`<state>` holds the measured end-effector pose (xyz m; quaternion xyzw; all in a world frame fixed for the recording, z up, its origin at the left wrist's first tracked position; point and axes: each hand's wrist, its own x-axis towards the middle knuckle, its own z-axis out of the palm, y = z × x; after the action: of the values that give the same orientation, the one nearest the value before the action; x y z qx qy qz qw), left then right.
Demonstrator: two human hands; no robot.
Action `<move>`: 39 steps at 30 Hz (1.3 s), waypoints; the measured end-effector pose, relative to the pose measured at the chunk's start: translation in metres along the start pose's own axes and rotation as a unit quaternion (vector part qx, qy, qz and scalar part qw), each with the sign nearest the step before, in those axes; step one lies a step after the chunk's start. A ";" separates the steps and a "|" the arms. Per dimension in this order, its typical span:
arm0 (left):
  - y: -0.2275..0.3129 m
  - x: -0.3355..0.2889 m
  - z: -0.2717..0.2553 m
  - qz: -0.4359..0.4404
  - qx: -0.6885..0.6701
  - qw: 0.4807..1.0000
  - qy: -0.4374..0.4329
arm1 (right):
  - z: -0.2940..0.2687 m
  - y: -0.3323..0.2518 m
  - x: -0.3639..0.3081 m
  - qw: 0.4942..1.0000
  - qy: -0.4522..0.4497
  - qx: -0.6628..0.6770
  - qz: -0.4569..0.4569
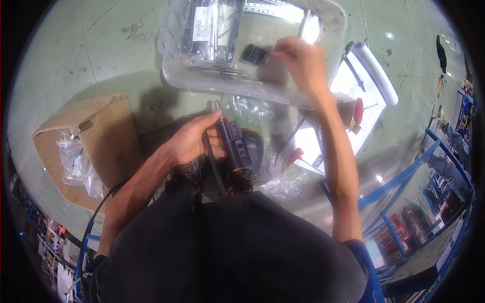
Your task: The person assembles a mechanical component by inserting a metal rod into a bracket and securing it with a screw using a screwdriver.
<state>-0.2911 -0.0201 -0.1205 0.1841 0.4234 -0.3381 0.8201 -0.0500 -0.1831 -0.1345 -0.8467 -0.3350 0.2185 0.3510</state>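
Note:
My left hand [194, 139] is wrapped round a black hinge-like metal fitting [235, 144] with round holes along its face. A silvery pin [217, 106] sticks out of its upper end, beside my thumb. A narrow dark strip [214, 164] hangs down by the palm; I cannot tell whether it is held. Over the clear plastic bin [212, 80], my right hand [303, 60] has its fingers pinched together. Whatever is between those fingertips is too small to make out. Just left of them, a black ribbed block [252, 53] lies in the bin.
Bagged parts [209, 30] and thin metal pieces [227, 70] lie in the bin. On the left stands an open cardboard box [108, 131] with plastic bags inside. Papers [353, 81], a red-handled tool [358, 111] and clear wrappers [283, 187] lie to the right, near a blue frame [399, 174].

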 end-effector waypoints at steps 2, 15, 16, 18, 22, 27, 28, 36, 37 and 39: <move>0.001 -0.001 0.003 -0.002 -0.012 1.000 -0.005 | 0.005 -0.017 -0.014 1.000 0.016 0.025 0.010; 0.000 0.000 0.000 0.005 -0.026 1.000 -0.014 | 0.052 -0.015 -0.006 0.989 0.014 -0.100 -0.111; 0.000 0.000 -0.002 0.008 -0.023 1.000 -0.016 | 0.053 -0.016 -0.004 0.987 0.015 -0.110 -0.120; -0.001 -0.001 -0.004 0.011 -0.022 1.000 -0.017 | 0.057 -0.013 0.000 0.984 0.013 -0.118 -0.130; 0.000 -0.001 -0.002 0.015 -0.022 0.999 -0.025 | 0.050 -0.009 0.003 0.992 0.013 -0.078 -0.093; 0.001 -0.003 -0.003 0.013 -0.034 0.999 -0.015 | 0.016 -0.034 -0.019 0.970 -0.003 0.235 0.057; 0.002 -0.004 -0.002 0.017 -0.033 0.999 -0.011 | 0.005 -0.041 -0.029 0.970 -0.008 0.236 0.058; -0.003 -0.001 0.000 -0.027 -0.094 0.995 -0.010 | -0.021 -0.086 -0.147 0.776 -0.106 0.579 0.225; -0.004 0.000 0.003 -0.031 -0.096 0.995 -0.014 | -0.023 -0.090 -0.159 0.778 -0.112 0.571 0.237; -0.003 -0.002 0.010 -0.045 -0.074 0.996 0.001 | -0.027 -0.104 -0.174 0.765 -0.108 0.578 0.264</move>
<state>-0.2882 -0.0273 -0.1136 0.1038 0.4564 -0.3421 0.8148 -0.1946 -0.2656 -0.0159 -0.5092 0.0557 0.5450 0.6638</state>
